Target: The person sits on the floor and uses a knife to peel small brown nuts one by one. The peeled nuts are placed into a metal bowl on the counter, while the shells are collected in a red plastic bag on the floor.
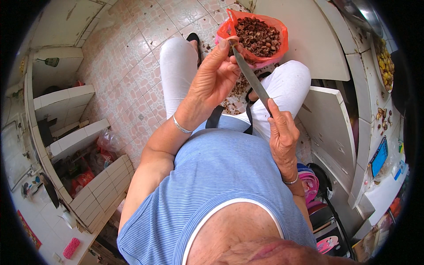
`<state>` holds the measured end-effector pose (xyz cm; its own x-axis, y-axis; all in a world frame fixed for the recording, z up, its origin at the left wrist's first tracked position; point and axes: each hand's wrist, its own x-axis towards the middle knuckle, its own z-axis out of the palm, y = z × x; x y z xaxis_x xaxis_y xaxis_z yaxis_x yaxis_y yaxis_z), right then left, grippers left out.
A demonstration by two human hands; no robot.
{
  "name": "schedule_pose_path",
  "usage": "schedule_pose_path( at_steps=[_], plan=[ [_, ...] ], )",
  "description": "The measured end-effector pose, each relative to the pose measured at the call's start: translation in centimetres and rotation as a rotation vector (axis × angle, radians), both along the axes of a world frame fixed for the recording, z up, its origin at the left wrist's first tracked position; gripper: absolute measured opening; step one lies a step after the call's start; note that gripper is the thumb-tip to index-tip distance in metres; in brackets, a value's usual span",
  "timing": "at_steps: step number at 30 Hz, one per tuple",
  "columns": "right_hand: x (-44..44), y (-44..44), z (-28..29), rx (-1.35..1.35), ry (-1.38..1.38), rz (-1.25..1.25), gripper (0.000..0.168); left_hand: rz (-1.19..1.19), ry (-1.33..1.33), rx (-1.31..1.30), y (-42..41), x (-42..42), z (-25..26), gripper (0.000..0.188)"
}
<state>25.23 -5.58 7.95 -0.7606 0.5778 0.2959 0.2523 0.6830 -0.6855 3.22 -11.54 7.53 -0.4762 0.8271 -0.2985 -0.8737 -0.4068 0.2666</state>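
Observation:
In my left hand (215, 74) a brown nut (233, 42), which looks like a chestnut, is pinched between thumb and fingers. My right hand (284, 132) grips the handle end of a long knife (251, 75), its blade slanting up and to the left. The tip meets the nut at my left fingertips; whether it has cut in is too small to tell. Just beyond the nut, an orange-red plastic bag (283, 41) stands on the floor, filled with brown nut shells (258, 38). My fingers overlap its near left rim.
Shell scraps (243, 86) litter the tiled floor (139, 66) between my feet. On the tiled counter at right are a bowl of yellow peeled nuts (386, 68), loose nuts (384, 121) and a blue-screened device (379, 157). A cabinet door (326, 129) hangs ajar by my right knee.

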Motion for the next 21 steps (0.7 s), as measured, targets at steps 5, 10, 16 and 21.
schedule_pose_path(
  at_steps=[5,10,16,21],
  plan=[
    [0.1,0.1,0.2,0.007,-0.024,0.003,0.047,-0.048,0.005,0.091,-0.3,-0.2,-0.1,0.037],
    [0.1,0.3,0.1,0.046,-0.037,0.017,0.047,-0.074,0.063,0.031,-0.6,-0.5,-0.3,0.032],
    [-0.2,0.5,-1.1,0.1,-0.025,0.029,0.048,-0.128,0.29,-0.1,-1.8,-1.2,1.1,0.024],
    [-1.2,-1.2,-2.3,-0.313,0.111,0.06,0.05,-0.106,0.386,-0.176,-1.9,-1.4,0.8,0.026]
  ],
)
